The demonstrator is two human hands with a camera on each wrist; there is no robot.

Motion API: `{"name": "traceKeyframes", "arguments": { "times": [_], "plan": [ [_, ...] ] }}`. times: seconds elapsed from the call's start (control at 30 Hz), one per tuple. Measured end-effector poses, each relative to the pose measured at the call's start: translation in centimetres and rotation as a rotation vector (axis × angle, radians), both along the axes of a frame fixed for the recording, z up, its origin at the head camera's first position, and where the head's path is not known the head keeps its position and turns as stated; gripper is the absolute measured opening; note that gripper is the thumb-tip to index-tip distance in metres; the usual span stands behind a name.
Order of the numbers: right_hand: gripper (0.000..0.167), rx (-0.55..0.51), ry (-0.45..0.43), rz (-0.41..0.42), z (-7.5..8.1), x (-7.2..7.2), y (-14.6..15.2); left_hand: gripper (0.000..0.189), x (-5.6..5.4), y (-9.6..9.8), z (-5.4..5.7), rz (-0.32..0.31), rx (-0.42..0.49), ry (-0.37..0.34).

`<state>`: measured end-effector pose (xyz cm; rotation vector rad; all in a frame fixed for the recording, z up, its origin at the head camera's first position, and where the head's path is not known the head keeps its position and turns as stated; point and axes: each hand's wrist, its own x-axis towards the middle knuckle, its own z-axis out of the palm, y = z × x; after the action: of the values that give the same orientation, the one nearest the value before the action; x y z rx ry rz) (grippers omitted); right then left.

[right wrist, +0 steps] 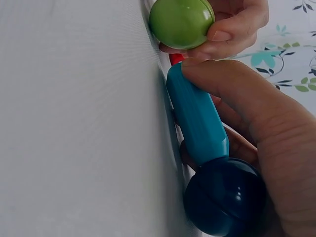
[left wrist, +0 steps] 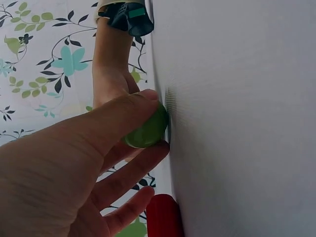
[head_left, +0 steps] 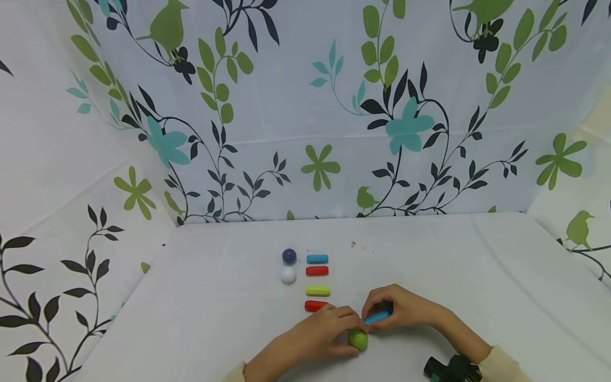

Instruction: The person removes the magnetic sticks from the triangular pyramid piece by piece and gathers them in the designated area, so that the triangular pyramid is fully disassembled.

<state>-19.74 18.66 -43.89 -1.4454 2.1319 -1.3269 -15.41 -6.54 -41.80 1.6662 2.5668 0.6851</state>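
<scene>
My left hand [head_left: 321, 333] pinches a glossy green ball [head_left: 358, 339] between thumb and fingers, low over the white tabletop. Close on its right, my right hand [head_left: 403, 306] grips a blue faceted rod [head_left: 377, 317]. In the right wrist view a dark blue ball [right wrist: 224, 196] touches the near end of the blue rod [right wrist: 197, 113]; the green ball [right wrist: 181, 22] sits just beyond the far end, apparently not touching it. Beside the left hand lies a red rod [head_left: 315, 306], partly covered by the fingers.
Further back, a yellow rod [head_left: 317, 291], another red rod [head_left: 317, 271] and a blue rod [head_left: 317, 259] lie in a column. Left of them are a white ball [head_left: 288, 274] and a dark blue ball [head_left: 289, 256]. A black device [head_left: 453, 369] is at the right wrist. Patterned cloth [head_left: 277, 106] hangs behind.
</scene>
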Motion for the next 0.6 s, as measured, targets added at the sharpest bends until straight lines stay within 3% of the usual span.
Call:
{"name": "traceKeyframes", "arguments": {
  "times": [0.2,0.47,0.6],
  "plan": [
    [0.013,0.007,-0.015,-0.008,0.1,0.1,0.2,0.033,-0.1,-0.3,0.5,-0.002,0.038,0.017],
    [0.015,0.030,-0.039,-0.041,0.1,0.1,0.2,0.030,-0.6,-1.2,1.4,0.063,0.041,-0.016],
    [0.015,0.032,-0.051,-0.043,0.1,0.2,0.2,0.029,-0.9,-1.7,1.8,0.077,0.045,-0.001]
  ]
}}
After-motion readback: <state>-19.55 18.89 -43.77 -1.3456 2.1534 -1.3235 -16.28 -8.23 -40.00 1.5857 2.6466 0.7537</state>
